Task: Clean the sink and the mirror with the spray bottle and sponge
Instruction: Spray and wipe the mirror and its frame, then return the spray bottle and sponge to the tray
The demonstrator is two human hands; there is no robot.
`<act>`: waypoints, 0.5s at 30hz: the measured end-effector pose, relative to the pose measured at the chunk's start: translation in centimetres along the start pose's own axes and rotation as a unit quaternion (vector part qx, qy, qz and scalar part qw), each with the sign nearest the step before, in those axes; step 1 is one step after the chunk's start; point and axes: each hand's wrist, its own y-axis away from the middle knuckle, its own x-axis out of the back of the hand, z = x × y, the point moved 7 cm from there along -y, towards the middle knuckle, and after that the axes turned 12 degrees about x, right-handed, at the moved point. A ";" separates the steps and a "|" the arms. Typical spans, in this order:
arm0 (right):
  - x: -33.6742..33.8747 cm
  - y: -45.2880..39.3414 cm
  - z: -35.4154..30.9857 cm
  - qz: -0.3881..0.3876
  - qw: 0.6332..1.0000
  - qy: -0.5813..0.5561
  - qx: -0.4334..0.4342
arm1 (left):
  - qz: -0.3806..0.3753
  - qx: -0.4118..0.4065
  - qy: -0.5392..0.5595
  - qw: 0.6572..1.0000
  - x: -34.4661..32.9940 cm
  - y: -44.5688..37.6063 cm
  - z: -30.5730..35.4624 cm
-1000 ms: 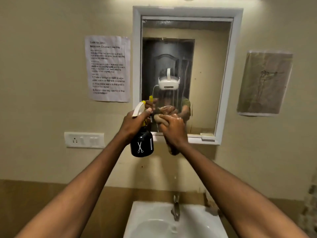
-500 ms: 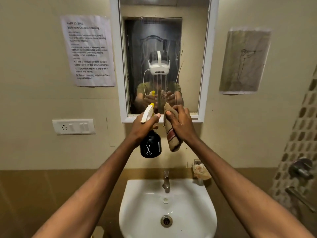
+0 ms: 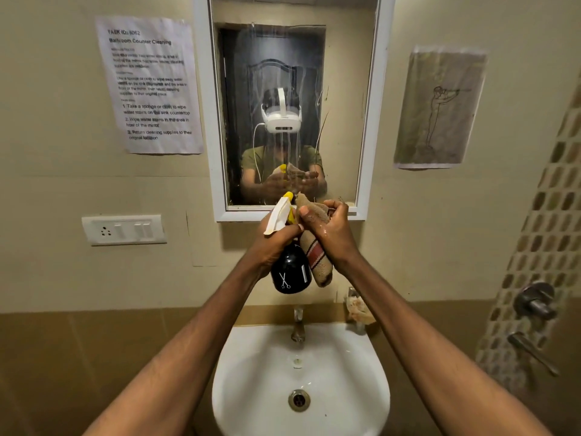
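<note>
My left hand (image 3: 273,243) grips the neck of a black spray bottle (image 3: 290,272) with a white and yellow trigger head, held upright just below the mirror's bottom frame. My right hand (image 3: 330,232) holds a wet beige cloth with red stripes (image 3: 316,258), which hangs down beside the bottle and touches it. The white-framed mirror (image 3: 342,89) on the wall shows streaks of liquid running down the glass. The white sink (image 3: 352,388) sits below my arms, with its tap (image 3: 298,325) at the back.
A printed task sheet (image 3: 151,83) and a switch plate (image 3: 124,229) are on the wall to the left. A drawing (image 3: 440,105) hangs on the right. Shower valves (image 3: 534,302) stick out from the tiled wall at right. A crumpled item (image 3: 358,306) lies behind the sink.
My view has tilted down, so more of the sink shows. Both hands have come off the mirror glass and drawn together below its frame, the cloth now hanging against the bottle.
</note>
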 end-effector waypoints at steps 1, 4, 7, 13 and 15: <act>0.1 0.2 0.4 0.014 0.999 -0.025 -0.016 | 0.005 -0.005 0.002 1.000 -0.1 0.0 0.1; -0.2 1.1 2.4 0.059 0.979 -0.168 -0.098 | 0.031 -0.031 -0.007 0.999 -0.2 0.1 0.6; -1.6 2.8 4.0 -0.002 0.968 -0.187 -0.168 | 0.064 -0.064 -0.010 0.996 0.5 0.1 0.3; -2.3 2.6 4.3 0.039 0.993 -0.087 -0.073 | 0.111 -0.069 -0.089 0.987 2.5 -0.2 -1.5; -3.2 2.7 4.7 0.049 0.994 -0.083 -0.054 | 0.121 -0.058 -0.097 0.986 3.7 0.0 -2.1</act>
